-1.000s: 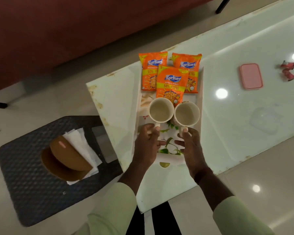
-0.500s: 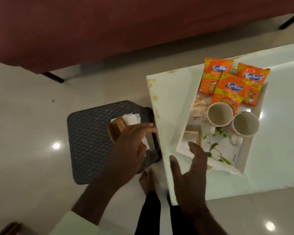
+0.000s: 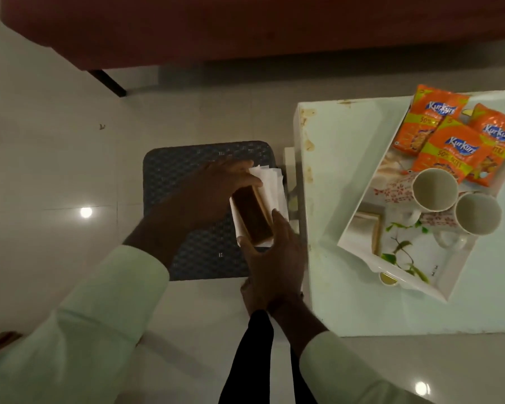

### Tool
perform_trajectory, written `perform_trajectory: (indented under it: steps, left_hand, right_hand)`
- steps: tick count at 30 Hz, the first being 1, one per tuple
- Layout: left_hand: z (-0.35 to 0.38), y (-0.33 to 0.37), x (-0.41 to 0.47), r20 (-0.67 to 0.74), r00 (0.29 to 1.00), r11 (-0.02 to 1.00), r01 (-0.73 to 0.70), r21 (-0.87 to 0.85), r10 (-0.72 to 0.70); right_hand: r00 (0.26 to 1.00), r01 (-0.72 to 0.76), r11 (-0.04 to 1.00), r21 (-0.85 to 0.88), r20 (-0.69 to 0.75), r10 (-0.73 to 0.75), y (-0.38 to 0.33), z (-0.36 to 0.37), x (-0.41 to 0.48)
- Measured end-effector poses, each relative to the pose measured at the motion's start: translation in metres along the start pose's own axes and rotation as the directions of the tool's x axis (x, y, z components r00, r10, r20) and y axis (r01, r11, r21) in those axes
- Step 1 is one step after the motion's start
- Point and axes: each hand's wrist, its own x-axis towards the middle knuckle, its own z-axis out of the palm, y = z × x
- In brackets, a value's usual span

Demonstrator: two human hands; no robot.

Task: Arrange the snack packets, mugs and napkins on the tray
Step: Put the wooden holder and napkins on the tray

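Over the dark stool [image 3: 204,252] beside the table's left edge, left hand [image 3: 213,191] and right hand [image 3: 274,263] closed from either side on the brown napkin holder [image 3: 252,218], white napkins [image 3: 270,182] sticking out at its far end. On the white tray [image 3: 362,252] near the table's [image 3: 341,170] far left corner: three orange snack packets [image 3: 449,150] overlapping at the tray's far end, two empty mugs [image 3: 435,189] side by side, touching, just in front of them.

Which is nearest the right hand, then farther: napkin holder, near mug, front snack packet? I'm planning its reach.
From the right hand:
1. Napkin holder, touching it, on the stool.
2. Near mug, on the tray.
3. Front snack packet, behind that mug.
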Motion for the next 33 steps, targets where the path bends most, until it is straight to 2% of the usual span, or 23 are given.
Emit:
perform_trajectory:
  steps: [6,14,17,22,26,30,33]
  left_hand:
    - [0.002,-0.005,0.001,-0.038,0.999,0.995,-0.039,-0.090,0.036]
    - [-0.002,0.004,0.000,-0.058,0.998,0.988,-0.041,-0.150,0.033]
    - [0.008,0.018,0.001,-0.095,0.995,0.969,-0.058,-0.241,0.036]
    - [0.040,0.053,0.019,-0.208,0.971,0.947,-0.171,-0.274,0.115]
    - [0.070,0.082,0.048,-0.154,0.971,0.894,-0.228,-0.385,0.182]
    - [0.092,0.117,0.078,-0.130,0.939,0.858,-0.343,-0.382,0.317]
    - [0.107,0.138,0.098,-0.137,0.911,0.847,-0.411,-0.337,0.388]
  right_hand:
    - [1.000,0.004,0.993,-0.120,-0.025,-0.008,0.006,0.009,0.004]
    - [0.996,-0.092,0.992,0.088,0.010,0.092,0.008,-0.011,0.003]
    - [0.994,-0.086,0.993,0.086,-0.056,0.091,0.018,-0.030,0.004]
    - [0.998,-0.035,0.989,0.145,-0.050,0.043,0.065,-0.085,0.004]
    - [0.999,-0.015,0.996,0.092,-0.047,0.019,0.115,-0.135,0.007]
    - [0.998,-0.007,1.000,-0.002,-0.062,0.007,0.160,-0.171,0.009]
    - [0.994,-0.013,1.000,0.026,-0.108,0.016,0.186,-0.184,0.013]
